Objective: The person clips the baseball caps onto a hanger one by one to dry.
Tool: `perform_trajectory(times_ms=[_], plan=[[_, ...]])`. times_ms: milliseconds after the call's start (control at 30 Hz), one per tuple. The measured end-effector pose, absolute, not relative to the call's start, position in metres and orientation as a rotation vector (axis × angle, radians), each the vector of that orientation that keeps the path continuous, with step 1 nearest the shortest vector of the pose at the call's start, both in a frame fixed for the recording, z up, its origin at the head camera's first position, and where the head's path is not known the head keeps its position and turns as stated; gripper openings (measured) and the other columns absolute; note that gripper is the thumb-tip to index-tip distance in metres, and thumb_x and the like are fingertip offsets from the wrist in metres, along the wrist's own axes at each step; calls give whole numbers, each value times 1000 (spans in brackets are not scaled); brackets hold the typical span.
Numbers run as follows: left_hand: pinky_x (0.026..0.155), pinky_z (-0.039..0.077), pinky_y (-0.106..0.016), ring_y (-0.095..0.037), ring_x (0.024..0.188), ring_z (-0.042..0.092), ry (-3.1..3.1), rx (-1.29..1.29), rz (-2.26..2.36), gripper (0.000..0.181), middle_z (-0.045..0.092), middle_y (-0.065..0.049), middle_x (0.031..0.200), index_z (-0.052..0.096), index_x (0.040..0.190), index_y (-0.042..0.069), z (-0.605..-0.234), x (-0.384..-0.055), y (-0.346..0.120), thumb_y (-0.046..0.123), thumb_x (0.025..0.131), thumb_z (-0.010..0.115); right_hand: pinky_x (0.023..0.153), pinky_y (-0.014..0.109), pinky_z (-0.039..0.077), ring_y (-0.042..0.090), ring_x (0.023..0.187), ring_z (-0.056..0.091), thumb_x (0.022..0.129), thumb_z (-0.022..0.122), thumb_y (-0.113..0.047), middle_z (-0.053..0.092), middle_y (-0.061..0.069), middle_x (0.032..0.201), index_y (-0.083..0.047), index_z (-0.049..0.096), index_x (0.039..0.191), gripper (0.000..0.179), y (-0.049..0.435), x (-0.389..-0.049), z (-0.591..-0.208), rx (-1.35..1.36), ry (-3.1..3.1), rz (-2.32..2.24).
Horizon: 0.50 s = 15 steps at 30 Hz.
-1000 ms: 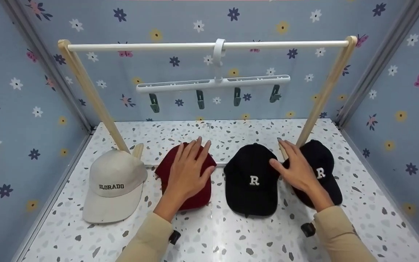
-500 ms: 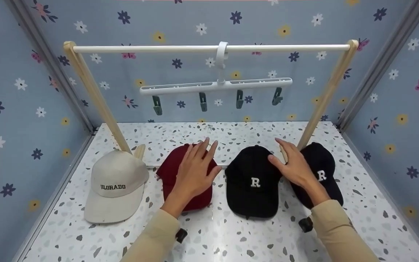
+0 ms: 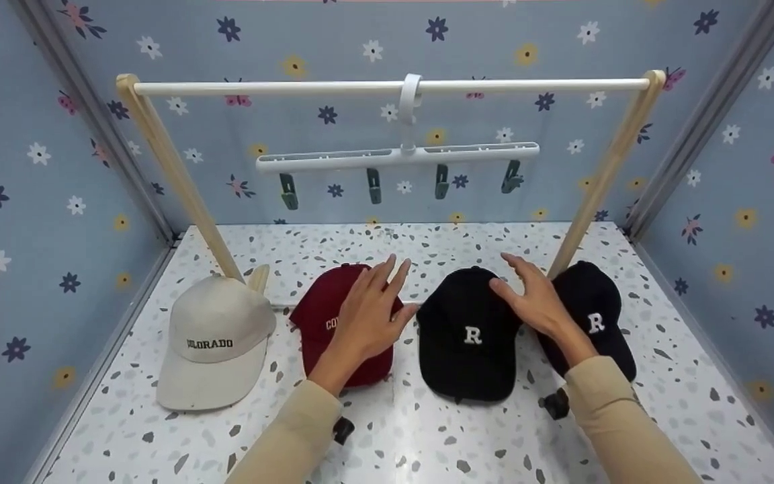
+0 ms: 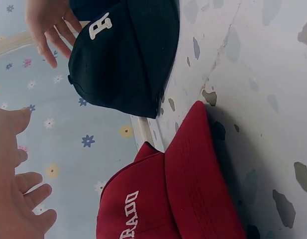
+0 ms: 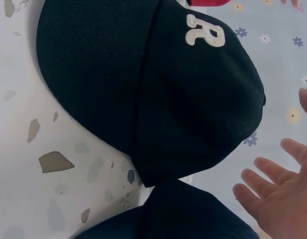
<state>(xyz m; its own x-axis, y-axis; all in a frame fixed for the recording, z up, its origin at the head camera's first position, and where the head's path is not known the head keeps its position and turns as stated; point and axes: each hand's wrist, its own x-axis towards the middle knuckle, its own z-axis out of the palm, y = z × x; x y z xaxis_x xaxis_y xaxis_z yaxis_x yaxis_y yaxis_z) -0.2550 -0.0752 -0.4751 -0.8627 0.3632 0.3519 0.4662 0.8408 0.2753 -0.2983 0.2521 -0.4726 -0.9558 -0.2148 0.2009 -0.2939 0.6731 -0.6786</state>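
Hands (image 3: 372, 317) (image 3: 538, 301) have drifted inward, empty, fingers extended, near caps (image 3: 469, 356) pointing brim-first toward the person (image 3: 296, 427).

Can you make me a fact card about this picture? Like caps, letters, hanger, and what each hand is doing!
Caps: four in a row, a beige cap, red cap, black cap and dark cap at the right end
Letters: COLORADO on the beige one, R on the last two; the red one's word is partly hidden
Hanger: white hanger on the rack's bar
Clips: four green clips, no caps in them
Left hand: over the red cap, holding nothing
Right hand: near the black and dark caps, holding nothing
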Motion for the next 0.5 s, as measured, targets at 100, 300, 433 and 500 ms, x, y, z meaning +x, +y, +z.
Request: perform_trajectory(times_ms=[100,300,433,500], plan=[[131,18,-48,-33,158,30,-2735,-635,-515,72,25,-9,176,24,171,20,-475,-256,-74,47,110,52,120,63,32,48,148,43,108,61,-41,44,26,161,-6,41,163,68,251,-301,-474,417,-2784,1172],[131,18,-48,-32,158,31,-2722,-630,-541,72,27,-10,175,26,170,19,-476,-257,-72,45,110,55,119,64,34,51,143,46,109,59,-40,48,31,156,-4,44,160,64,248,-307,-476,410,-2800,1183],[131,18,-49,-32,158,32,-2714,-633,-556,73,28,-10,174,27,170,18,-476,-258,-70,44,109,57,118,63,35,52,141,49,110,57,-41,51,31,154,-4,45,159,63,248,-310,-477,386,-2808,1206],[131,18,-49,-32,158,31,-2721,-633,-556,73,27,-10,175,26,170,19,-476,-258,-70,44,109,57,118,62,36,51,140,51,110,57,-41,54,30,151,-4,45,159,63,248,-311,-479,368,-2817,1223]])
